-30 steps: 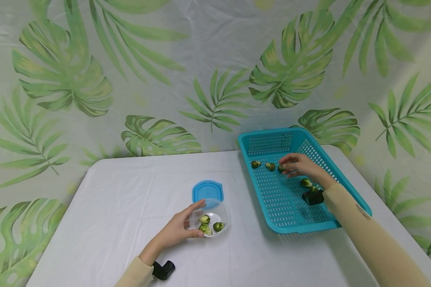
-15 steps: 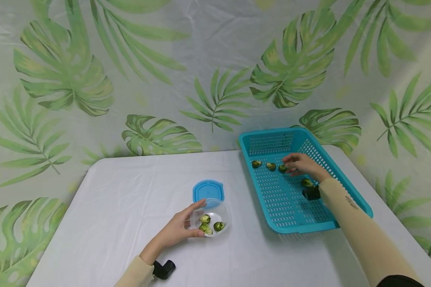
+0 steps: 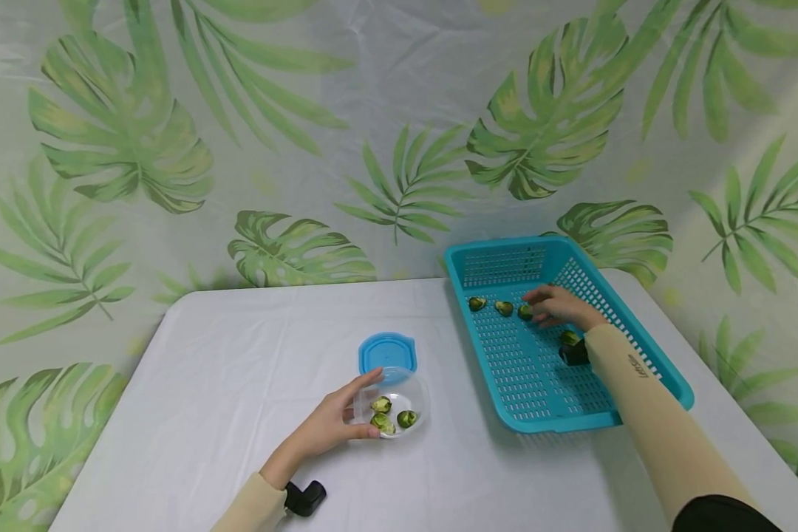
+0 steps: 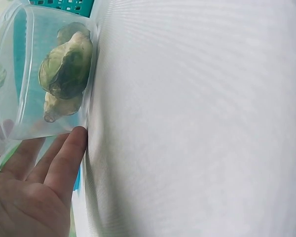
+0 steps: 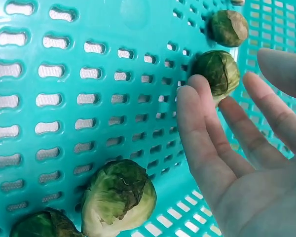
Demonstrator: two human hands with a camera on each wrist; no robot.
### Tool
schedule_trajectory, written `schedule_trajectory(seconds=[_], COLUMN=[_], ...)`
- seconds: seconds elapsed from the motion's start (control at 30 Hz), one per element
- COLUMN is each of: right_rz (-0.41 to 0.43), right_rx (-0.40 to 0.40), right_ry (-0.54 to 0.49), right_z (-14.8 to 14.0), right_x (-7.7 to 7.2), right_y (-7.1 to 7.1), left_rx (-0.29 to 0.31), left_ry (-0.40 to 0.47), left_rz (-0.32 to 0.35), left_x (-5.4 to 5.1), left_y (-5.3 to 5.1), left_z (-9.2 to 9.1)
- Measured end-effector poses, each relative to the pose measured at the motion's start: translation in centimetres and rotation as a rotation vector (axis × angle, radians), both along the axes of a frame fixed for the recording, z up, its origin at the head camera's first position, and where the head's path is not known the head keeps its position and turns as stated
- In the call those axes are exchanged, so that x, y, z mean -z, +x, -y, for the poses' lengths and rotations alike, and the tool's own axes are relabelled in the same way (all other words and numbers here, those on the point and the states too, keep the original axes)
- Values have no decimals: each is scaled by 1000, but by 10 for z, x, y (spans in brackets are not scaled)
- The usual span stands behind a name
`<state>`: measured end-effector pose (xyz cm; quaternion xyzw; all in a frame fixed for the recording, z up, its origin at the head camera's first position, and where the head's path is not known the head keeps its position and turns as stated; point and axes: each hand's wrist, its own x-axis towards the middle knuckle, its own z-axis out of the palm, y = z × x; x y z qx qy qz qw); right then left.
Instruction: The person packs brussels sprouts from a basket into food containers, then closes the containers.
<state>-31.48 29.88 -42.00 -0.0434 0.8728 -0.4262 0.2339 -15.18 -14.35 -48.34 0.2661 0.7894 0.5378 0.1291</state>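
Thumb and fingers of my left hand (image 3: 329,425) clasp the clear tub's left side at lower centre of the frame, I judge to steady it; three sprouts (image 3: 383,423) lie inside the clear tub (image 3: 396,404). My right hand (image 3: 561,305), right of centre, grips nothing: fingers loosely parted at one sprout (image 5: 217,74) inside the teal basket (image 3: 552,427), thumb apart; whether they touch it I cannot tell. The basket's raised rim stands between my hands. Bare mesh gives room at its lower left, white cloth (image 3: 452,451) separates basket from tub, and the blue lid (image 3: 387,351) crowds the tub's upper edge.
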Motion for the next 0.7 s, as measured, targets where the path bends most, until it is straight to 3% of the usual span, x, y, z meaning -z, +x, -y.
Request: schedule_trajectory(seconds=[0.27,0.7], right_rz=[27,-32], right_rx=[-44,5], right_ry=[16,-27], right_z=[1,4], right_x=[2,-1], right_y=[-1,2], left_rx=[-4,5], left_ry=[-5,-3], left_rz=[-5,3], left_x=[0,-1], left_y=[0,0], left_z=[0,0])
